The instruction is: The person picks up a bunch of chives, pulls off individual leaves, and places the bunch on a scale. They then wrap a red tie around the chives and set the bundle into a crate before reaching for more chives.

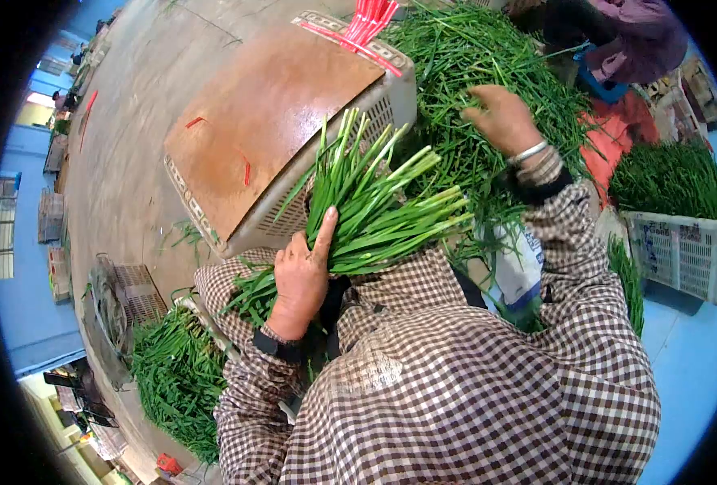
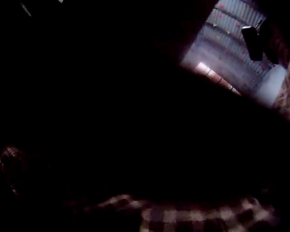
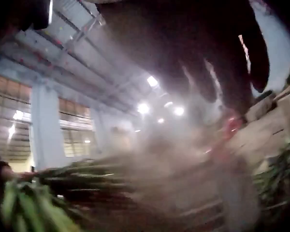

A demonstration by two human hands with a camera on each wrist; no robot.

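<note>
A loose bunch of green chives [image 1: 374, 218] lies fanned across my lap, its pale cut ends pointing up and to the right. My left hand [image 1: 300, 279] holds the bunch at its lower left, one finger stretched along the stalks. Over the big heap of loose chives [image 1: 488, 56] my right hand [image 1: 504, 120] is raised with nothing in it. In the right wrist view the fingers [image 3: 203, 72] of that hand hang dark at the top, and the chives [image 3: 82, 179] appear at lower left. The left wrist view is mostly dark, with checked cloth at its bottom.
An upturned crate topped by a brown board [image 1: 277, 105] stands ahead, with red ties [image 1: 368, 24] at its far edge. More chives [image 1: 176, 380] are piled at left. A white crate [image 1: 678, 250] of chives stands at right, near another person [image 1: 637, 40].
</note>
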